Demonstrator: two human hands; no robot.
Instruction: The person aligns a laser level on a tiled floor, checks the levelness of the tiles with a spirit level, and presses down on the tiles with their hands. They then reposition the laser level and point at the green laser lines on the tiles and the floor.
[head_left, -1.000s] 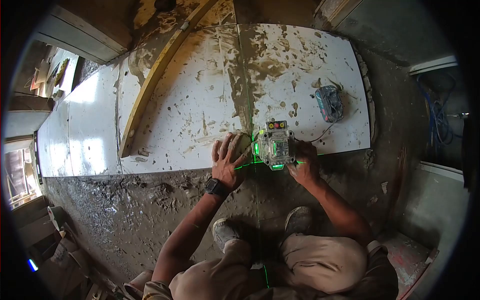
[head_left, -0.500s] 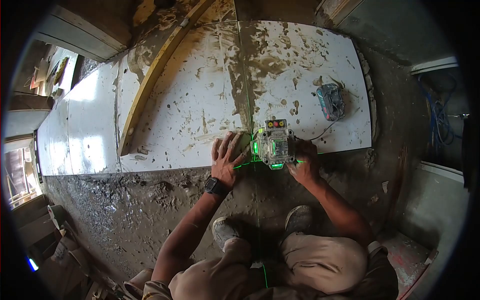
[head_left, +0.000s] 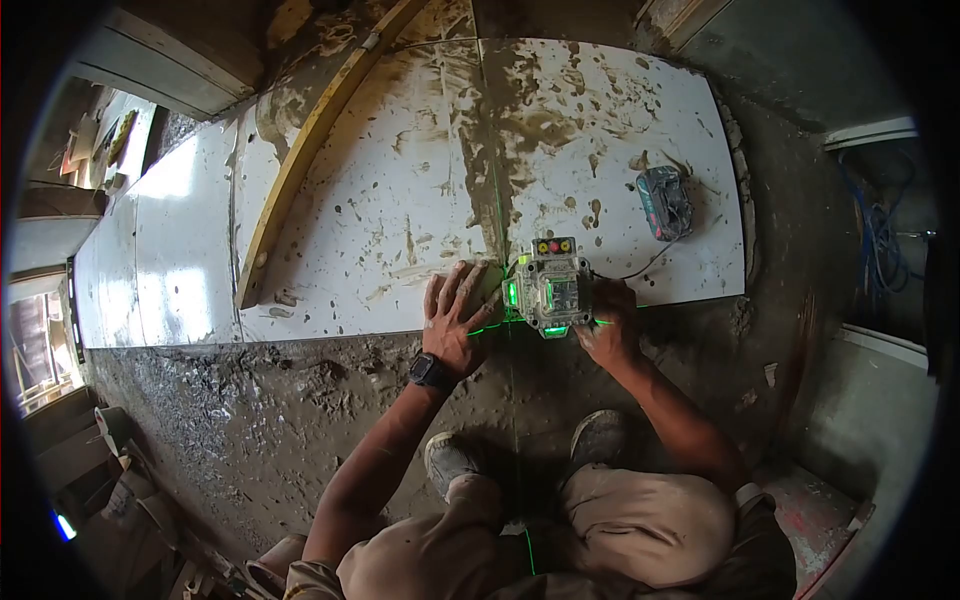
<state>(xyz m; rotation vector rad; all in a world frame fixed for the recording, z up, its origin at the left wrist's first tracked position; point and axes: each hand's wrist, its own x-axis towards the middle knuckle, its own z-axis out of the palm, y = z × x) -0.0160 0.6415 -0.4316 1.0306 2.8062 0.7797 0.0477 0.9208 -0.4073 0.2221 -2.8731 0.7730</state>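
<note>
A dusty laser level (head_left: 553, 290) stands near the front edge of the white floor tiles (head_left: 640, 120), throwing green lines over the tiles, the mud and my hands. To its left, my left hand (head_left: 458, 308) lies on the tile with fingers spread, a dark watch on the wrist. On the level's right side, my right hand (head_left: 608, 325) is closed with bent fingers against its lower body; shadow partly hides the fingertips. A cable runs from the level to a battery pack (head_left: 664, 203) lying on the right tile.
A long yellow straightedge (head_left: 300, 160) lies across the tiles at the left. Wet mortar (head_left: 250, 420) covers the floor before the tile edge, where my shoes (head_left: 598, 437) are. Blue cables (head_left: 880, 235) hang in a recess at the right. Mud smears the tile joint.
</note>
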